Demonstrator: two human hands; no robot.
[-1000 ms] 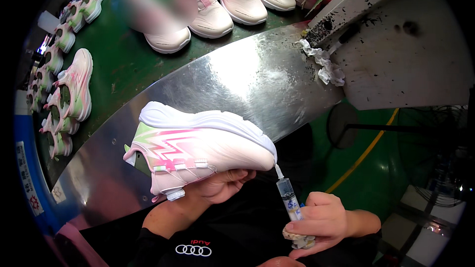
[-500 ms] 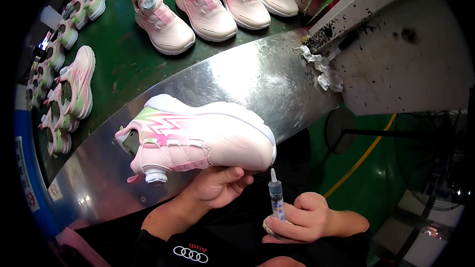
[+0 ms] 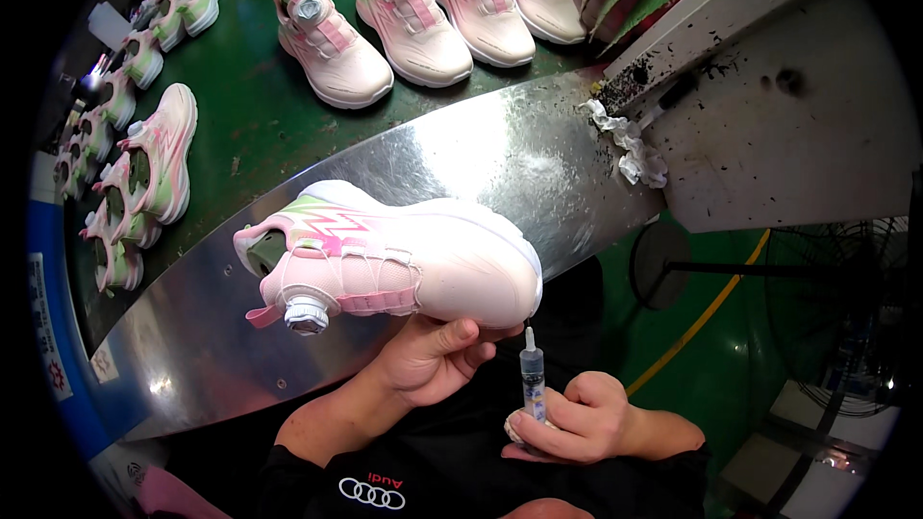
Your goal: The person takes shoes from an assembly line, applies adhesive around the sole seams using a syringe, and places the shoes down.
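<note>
A pink and white sneaker (image 3: 452, 264) lies on its side in the air, sole edge away from me and toe to the right. My left hand (image 3: 433, 360) grips it from below near the toe, thumb against the upper. Its white dial (image 3: 306, 313) and pink pull tab point toward the lower left. In my right hand (image 3: 582, 418) is a clear syringe (image 3: 533, 375), held upright with the fingers wrapped round its barrel. The syringe's tip is just beneath the toe end of the sole; whether they touch I cannot tell. Something whitish shows under the right fingers.
A shiny metal ledge (image 3: 385, 159) runs under the sneaker. Behind it, several matching sneakers (image 3: 336, 53) stand on a green surface, with more (image 3: 159, 154) at the left. Crumpled white paper (image 3: 630, 149) lies by a stained pale panel (image 3: 788, 125) at the right. A fan (image 3: 836, 279) stands lower right.
The sneaker has rolled a little, bringing its dial and laced upper more into view. The syringe stays close under the toe. The whole background has shifted slightly to the right.
</note>
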